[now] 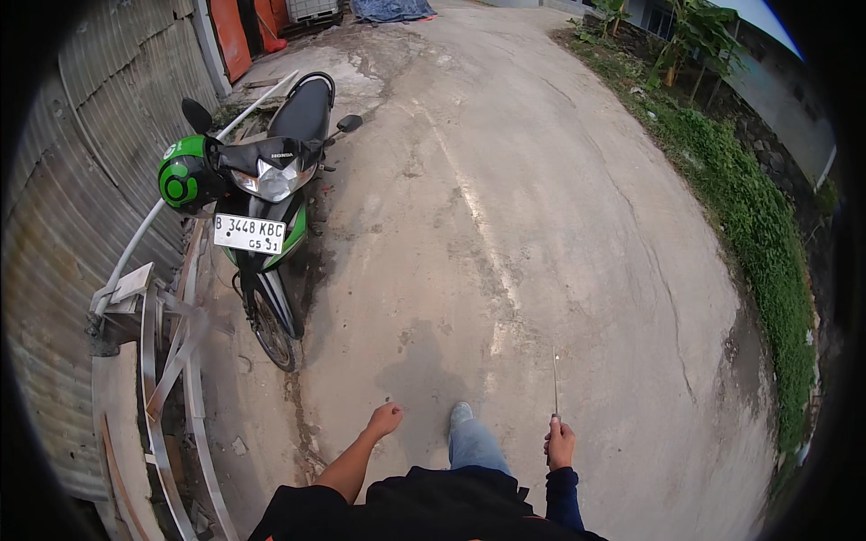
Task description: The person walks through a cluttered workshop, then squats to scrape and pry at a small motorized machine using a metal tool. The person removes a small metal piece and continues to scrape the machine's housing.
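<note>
At the bottom, my left hand point(383, 419) is closed, with a tiny dark bit at its fingertips that is too small to make out. My right hand point(559, 441) grips the handle of a thin metal tool point(556, 383), which points forward over the pavement. My foot in a pale shoe point(461, 416) shows between the two hands, below blue jeans. Ahead on the left stands a parked motor scooter point(289, 230), with a green and black helmet point(189, 176) at its handlebar.
A corrugated metal wall point(63, 252), a white pipe point(152, 215) and leaning metal strips point(167, 379) line the left. The concrete lane point(613, 225) runs uphill beside a weedy verge point(758, 261). Orange panels point(236, 36) and a blue tarpaulin point(388, 9) are at the far top.
</note>
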A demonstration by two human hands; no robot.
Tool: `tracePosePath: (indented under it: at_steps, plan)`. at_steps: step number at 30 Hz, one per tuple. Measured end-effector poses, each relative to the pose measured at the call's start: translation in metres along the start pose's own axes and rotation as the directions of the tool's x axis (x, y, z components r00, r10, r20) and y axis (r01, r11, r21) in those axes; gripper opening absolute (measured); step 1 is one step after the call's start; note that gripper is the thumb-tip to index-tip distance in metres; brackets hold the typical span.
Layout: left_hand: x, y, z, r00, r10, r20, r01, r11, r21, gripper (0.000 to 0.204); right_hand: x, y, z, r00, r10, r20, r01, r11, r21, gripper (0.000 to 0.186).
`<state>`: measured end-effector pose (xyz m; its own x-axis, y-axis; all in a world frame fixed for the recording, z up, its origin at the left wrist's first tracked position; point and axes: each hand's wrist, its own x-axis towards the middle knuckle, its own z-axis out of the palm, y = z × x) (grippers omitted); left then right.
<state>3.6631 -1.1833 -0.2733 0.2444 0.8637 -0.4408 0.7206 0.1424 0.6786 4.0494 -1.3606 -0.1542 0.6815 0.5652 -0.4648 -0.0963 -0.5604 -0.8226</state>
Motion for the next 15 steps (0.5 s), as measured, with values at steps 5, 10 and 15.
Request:
tracePosePath:
  at_steps: [5,10,15]
  plan:
    - [-0.001,-0.097,-0.07,0.994,-0.075,0.077,0.028,0.872,0.488,0.028,0.116,-0.168,0.097,0.979,-0.118,0.163,0.117,0.993,0.018,0.039]
    - [0.04,-0.119,-0.11,0.815,-0.556,-0.164,0.573,0.814,0.092,0.027,0.245,-0.32,0.206,0.909,-0.203,0.363,0.243,0.968,-0.067,0.036]
    - [0.131,-0.097,-0.142,0.71,-0.703,-0.03,0.698,0.709,-0.105,0.026,0.346,-0.413,0.335,0.896,-0.198,0.398,0.283,0.945,-0.167,0.039]
